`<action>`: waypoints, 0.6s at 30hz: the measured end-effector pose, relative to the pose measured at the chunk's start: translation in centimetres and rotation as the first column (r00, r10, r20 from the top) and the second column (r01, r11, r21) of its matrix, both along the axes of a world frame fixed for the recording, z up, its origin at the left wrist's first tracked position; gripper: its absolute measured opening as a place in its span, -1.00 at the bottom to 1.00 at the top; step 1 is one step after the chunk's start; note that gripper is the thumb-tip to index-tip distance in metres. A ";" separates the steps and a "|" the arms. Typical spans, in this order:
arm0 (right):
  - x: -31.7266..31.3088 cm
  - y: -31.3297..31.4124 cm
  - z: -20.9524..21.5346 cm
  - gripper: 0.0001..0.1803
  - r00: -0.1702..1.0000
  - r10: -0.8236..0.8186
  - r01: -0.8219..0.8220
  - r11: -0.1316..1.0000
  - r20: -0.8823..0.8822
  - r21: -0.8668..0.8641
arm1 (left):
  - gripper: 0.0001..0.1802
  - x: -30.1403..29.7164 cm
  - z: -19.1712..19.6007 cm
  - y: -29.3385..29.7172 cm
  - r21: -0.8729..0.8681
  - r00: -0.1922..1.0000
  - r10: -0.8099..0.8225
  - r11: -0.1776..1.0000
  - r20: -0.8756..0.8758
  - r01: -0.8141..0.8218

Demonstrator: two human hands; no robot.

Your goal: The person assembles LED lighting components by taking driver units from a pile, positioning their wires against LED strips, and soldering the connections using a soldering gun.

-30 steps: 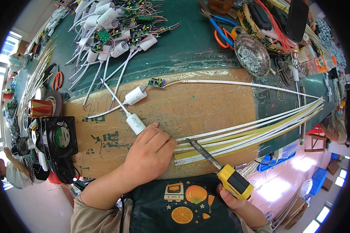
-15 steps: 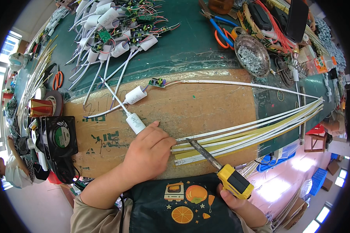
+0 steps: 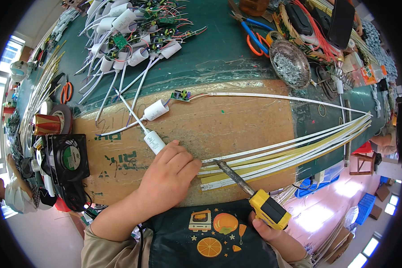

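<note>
My left hand (image 3: 169,178) is closed at the left ends of a fan of white and yellow LED strips (image 3: 219,182). Its fingers wrap over the lower end of a white cylindrical housing (image 3: 154,141) with a white cable; what else they pinch is hidden. In my right hand (image 3: 265,230) is a soldering iron (image 3: 270,209) with a yellow and black handle. Its tip rests at the strip ends, just right of the left fingers. Beyond lie a second white housing (image 3: 156,110) and a small circuit board (image 3: 180,95) wired to one long strip.
White housings (image 3: 125,20) with boards and wires are heaped at the far left. A black fan (image 3: 68,156) stands left of the brown board (image 3: 245,116). At the far right are a metal dish (image 3: 290,62) of grey bits, blue-handled pliers (image 3: 250,29) and orange-handled scissors (image 3: 256,44).
My left hand has shifted slightly, and the white housing under its fingers has moved a little with it. The soldering iron is almost unmoved.
</note>
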State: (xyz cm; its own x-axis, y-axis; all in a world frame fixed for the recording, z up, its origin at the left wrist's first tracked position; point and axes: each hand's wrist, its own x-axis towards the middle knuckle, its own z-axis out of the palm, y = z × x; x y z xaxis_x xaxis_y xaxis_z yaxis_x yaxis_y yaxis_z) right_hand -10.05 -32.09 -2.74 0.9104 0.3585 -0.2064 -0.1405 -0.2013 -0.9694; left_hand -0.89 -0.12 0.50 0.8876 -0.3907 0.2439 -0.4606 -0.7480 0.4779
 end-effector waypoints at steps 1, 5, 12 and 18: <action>0.1 0.1 0.2 -0.74 1.000 0.001 -0.001 1.000 0.000 0.001 | -0.69 0.0 -0.1 0.1 -0.020 1.000 -0.007 1.000 -0.009 0.006; 0.9 0.1 0.4 -0.72 0.997 0.067 -0.067 0.998 0.041 0.003 | -0.70 0.0 -0.1 0.2 0.003 1.000 -0.021 1.000 -0.003 0.021; 1.1 0.7 -0.1 -0.69 0.973 0.133 -0.122 0.990 0.187 -0.068 | -0.72 0.0 -0.1 0.1 -0.014 1.000 0.004 1.000 -0.016 -0.005; 1.4 1.1 -0.2 -0.63 0.987 0.103 -0.108 0.993 0.125 0.036 | -0.73 0.0 0.1 0.0 -0.012 1.000 0.014 1.000 -0.017 -0.014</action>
State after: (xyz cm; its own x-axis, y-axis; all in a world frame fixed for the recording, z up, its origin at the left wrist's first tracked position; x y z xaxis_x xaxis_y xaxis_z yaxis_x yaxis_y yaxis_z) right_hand -8.68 -31.02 -2.95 0.8846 0.4598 -0.0779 -0.0002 -0.1667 -0.9860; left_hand -0.91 -0.15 0.58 0.8971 -0.3751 0.2335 -0.4417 -0.7482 0.4950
